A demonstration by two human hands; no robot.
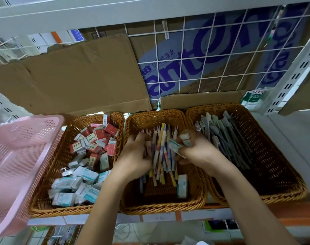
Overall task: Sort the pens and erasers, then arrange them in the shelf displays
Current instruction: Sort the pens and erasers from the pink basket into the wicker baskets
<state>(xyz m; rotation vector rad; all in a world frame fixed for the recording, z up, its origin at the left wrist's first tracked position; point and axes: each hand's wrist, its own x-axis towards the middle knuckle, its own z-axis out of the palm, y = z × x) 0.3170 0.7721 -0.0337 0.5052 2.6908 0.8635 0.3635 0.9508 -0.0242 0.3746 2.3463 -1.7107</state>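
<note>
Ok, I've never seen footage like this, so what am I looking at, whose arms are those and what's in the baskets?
No machine here: one camera, worn on a person's head, looks down at their bare hands. Three brown woven wicker baskets sit side by side on a shelf. The left basket holds red and teal boxed erasers, the middle basket colourful pens plus one stray teal eraser, the right basket grey pens. A pink plastic crate stands far left. The right hand pinches a few small teal-and-white erasers; the left hand reaches among the colourful pens, grip unclear.
</note>
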